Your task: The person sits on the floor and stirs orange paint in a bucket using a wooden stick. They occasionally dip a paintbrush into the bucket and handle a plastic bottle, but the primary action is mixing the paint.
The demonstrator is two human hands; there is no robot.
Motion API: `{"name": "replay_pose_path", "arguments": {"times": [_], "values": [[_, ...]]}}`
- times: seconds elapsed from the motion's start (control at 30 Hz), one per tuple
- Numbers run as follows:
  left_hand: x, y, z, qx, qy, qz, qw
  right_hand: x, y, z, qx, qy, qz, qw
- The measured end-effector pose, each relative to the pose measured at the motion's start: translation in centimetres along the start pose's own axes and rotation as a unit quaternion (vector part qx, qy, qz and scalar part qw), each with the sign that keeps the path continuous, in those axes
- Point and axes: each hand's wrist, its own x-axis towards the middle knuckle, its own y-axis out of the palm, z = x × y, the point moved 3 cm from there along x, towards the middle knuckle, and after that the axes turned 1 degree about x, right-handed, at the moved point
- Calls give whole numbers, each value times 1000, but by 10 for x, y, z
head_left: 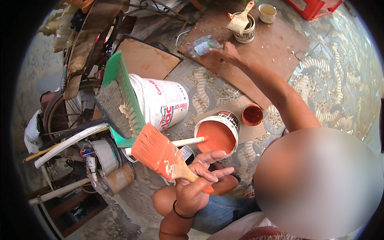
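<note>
My left hand [194, 188] holds a wide paintbrush [152, 148] coated in orange paint by its wooden handle, with some fingers partly extended. Behind it stands a bucket of orange paint [214, 134], with a pale stick [186, 141] leading into it. My right hand [224, 53] reaches across the brown board [276, 52] to a clear plastic bottle [202, 46] lying on its side; whether the fingers grip it is unclear. Just beyond, a second paintbrush [240, 22] rests over a small pot [245, 37], beside a light cup [267, 13].
A white bucket [164, 104] and a green dustpan-like scoop [116, 64] stand left of centre. A red cup [252, 115] sits on cardboard. Piled clutter with a wheel [60, 116] fills the left side; a red crate [310, 8] is at top right.
</note>
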Motion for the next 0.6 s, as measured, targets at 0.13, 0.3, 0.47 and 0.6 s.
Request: {"name": "replay_pose_path", "arguments": {"times": [0.13, 0.3, 0.47, 0.6], "values": [[2, 3, -2, -11, 12, 22, 1000, 5, 6, 5, 118, 124, 39, 985], [4, -4, 0, 9, 22, -5, 1000, -6, -1, 15, 93, 67, 0, 993], [0, -16, 0, 25, 30, -35, 999, -84, -110, 41, -242, -273, 24, 931], [0, -18, -3, 27, 40, -28, 998, -180, -248, 31, -412, -255, 79, 871]]}}
